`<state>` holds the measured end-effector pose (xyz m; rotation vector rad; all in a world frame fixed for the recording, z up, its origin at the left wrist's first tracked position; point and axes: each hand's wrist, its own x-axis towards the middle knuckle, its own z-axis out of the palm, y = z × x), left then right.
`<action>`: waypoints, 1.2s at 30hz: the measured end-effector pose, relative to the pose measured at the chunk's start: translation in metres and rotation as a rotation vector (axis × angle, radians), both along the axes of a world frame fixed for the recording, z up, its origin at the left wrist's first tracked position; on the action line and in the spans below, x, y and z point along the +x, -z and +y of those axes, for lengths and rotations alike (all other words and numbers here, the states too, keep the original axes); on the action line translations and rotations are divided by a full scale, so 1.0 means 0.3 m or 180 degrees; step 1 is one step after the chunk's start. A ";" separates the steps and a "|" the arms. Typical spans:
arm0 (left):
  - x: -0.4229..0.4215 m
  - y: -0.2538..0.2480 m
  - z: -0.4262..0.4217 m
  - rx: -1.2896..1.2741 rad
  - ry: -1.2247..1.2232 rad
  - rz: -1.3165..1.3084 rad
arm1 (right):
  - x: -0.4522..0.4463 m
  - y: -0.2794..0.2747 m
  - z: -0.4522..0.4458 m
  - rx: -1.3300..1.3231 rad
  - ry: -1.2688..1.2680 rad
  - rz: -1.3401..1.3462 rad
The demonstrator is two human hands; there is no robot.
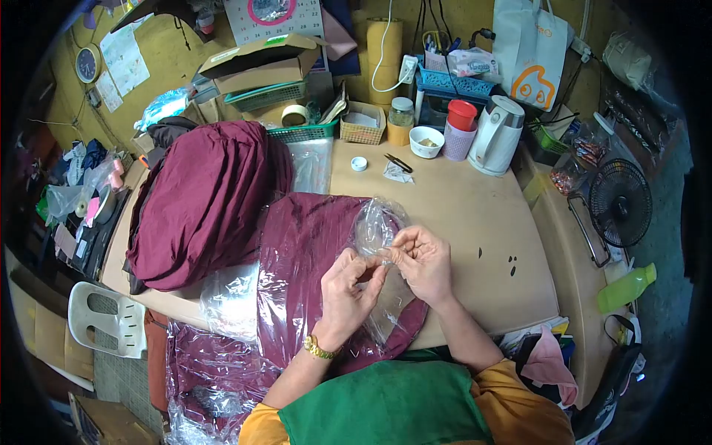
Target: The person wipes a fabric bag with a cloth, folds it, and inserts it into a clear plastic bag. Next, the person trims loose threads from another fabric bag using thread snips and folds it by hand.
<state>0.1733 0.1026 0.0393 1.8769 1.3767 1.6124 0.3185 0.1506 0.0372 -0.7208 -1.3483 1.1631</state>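
Two hands: left and right, fingertips nearly meeting, each pinching clear plastic; exact grip partly hidden.
Maroon cloth: under the plastic, before me on the near part of the tabletop, just beside a maroon heap on my left.
Pinch work: best, I judge, with both pinches close together, the film drawn lightly between them, wrists low; a hard tug could tear it.
Plastic's pointing: loose, puffed end faces away from me, beyond my fingertips.
Cloth's long axis: seems to slant far-left to near-right; my arms hide part, so unsure.
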 end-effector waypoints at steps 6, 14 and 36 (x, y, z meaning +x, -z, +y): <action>-0.011 -0.019 -0.006 0.0007 0.0105 0.0046 | 0.053 -0.064 -0.029 0.0778 -0.0132 -0.1149; 0.015 0.006 -0.007 0.0036 0.0302 0.0023 | 0.073 -0.071 -0.032 0.1444 0.0181 -0.1693; -0.007 0.010 0.021 0.0508 0.0370 -0.0156 | 0.174 -0.039 0.041 -0.1295 -0.1529 -0.0278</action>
